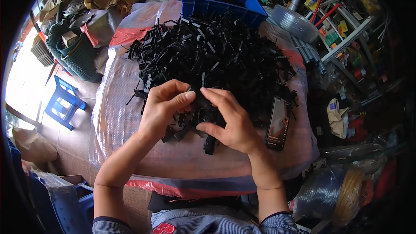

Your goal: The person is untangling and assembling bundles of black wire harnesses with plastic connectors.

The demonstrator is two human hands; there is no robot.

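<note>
A large heap of small black plastic parts (208, 47) is spread over a table covered with translucent woven sheeting (229, 164). At the near side of the heap, my left hand (164, 104) is closed, thumb pressed against the curled index finger; whatever sits in the pinch is too small and dark to make out. Facing it is my right hand (229, 119), thumb and fingers apart, with its index fingertip close to the left hand's pinch. Several loose black parts lie beneath both hands. To the right, a phone (278, 123) with a lit screen rests against the heap's edge.
A blue plastic bin (208, 6) stands behind the heap. On the left are a blue stool (65, 102) and a green woven basket (78, 54). Coiled clear tubing (297, 22), a metal frame (346, 41) and wrapped spools (325, 190) crowd the right.
</note>
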